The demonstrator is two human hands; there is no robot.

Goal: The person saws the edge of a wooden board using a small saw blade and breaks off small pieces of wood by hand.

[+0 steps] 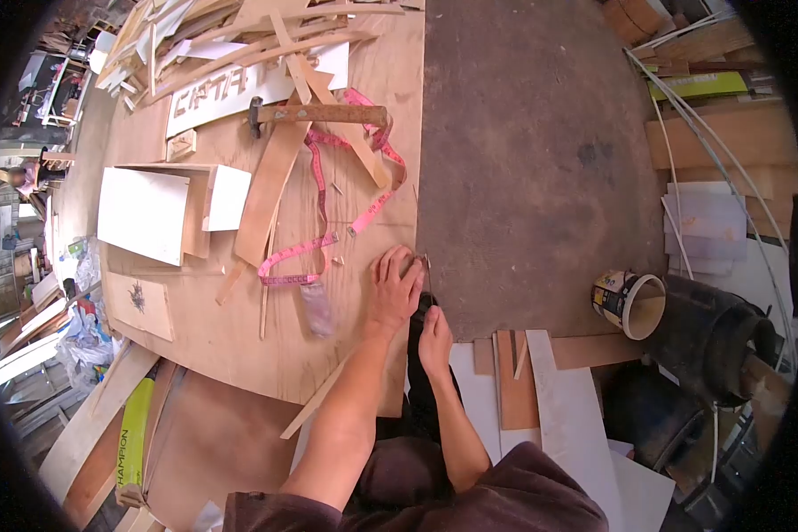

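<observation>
My left hand [394, 285] is at the right edge of the plywood tabletop [363, 355], its fingers bent and close together. Whatever is at its fingertips is too small to make out. Just below, my right hand [435, 334] is closed, thumb uppermost, around something I cannot make out. A dark object [426, 306] and a thin metallic piece [428, 264] show between the two hands. Left of them lies a pink tape measure [285, 279], looped over the wood, with a small clear plastic packet [316, 310] by it. A hammer [324, 114] with a wooden handle rests farther up.
A white box-like panel piece [144, 213] stands on the tabletop's left. Wood strips [275, 191] and offcuts pile up at the back. On the floor [523, 177] at right are an open bucket [640, 306] and a black cylindrical container [714, 324]. Boards [559, 390] lie near my legs.
</observation>
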